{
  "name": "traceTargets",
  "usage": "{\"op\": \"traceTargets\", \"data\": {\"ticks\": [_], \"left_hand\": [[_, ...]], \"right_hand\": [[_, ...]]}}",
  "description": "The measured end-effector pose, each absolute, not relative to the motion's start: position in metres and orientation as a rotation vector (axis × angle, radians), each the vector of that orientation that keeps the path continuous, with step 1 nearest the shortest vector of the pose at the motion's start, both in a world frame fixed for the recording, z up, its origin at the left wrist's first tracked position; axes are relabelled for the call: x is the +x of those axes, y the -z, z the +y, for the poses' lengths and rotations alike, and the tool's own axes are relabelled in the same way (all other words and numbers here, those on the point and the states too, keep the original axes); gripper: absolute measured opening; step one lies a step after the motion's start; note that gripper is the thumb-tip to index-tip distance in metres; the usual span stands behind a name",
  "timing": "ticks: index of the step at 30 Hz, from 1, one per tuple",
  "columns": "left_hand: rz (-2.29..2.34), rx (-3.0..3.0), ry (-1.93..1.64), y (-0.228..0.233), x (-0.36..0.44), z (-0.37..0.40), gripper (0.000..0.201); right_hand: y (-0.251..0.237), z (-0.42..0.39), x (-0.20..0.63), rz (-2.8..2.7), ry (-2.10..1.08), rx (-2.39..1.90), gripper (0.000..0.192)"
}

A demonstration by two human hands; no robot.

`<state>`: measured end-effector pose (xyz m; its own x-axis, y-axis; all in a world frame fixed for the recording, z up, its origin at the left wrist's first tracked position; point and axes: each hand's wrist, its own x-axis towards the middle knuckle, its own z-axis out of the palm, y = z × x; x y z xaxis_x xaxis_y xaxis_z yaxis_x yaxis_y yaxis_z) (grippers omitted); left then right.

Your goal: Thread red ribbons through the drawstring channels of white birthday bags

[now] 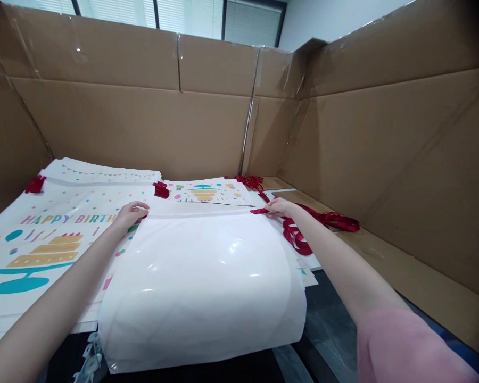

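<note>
A glossy white sheet (207,276) lies before me, its blank side up and its near end curling over the edge. At its upper left corner my left hand (132,214) is closed, with a bit of dark red ribbon showing at the fingertips. My right hand (278,207) pinches a red ribbon (259,211) at the upper right corner. Between the hands, a thin dark rod or wire (219,204) lies along the sheet's top edge. Beyond it shows a printed sheet (203,192) with a yellow cake.
Left is a stack of birthday-printed sheets (59,199) with red ribbon bundles (35,184) at its top corners. Loose red ribbon (339,221) trails on the right, and more ribbon (253,182) is heaped behind. Tall cardboard walls (135,122) enclose the back and sides.
</note>
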<state>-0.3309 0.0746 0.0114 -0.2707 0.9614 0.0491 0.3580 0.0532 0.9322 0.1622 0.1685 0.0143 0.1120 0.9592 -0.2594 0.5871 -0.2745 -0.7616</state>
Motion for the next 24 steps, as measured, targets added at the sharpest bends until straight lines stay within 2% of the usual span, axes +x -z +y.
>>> {"op": "traceTargets", "data": {"ticks": [11,24], "left_hand": [[1.739,1.360,-1.229,-0.0133,-0.3290,0.0720,0.039],[1.745,1.369,-1.200,-0.0131,-0.3303,0.0727,0.041]], "right_hand": [[-0.0059,0.1704,0.1658,-1.355,-1.082,-1.951,0.016],[-0.0053,0.1678,0.1644,-1.246,-1.113,-1.922,0.009]]}}
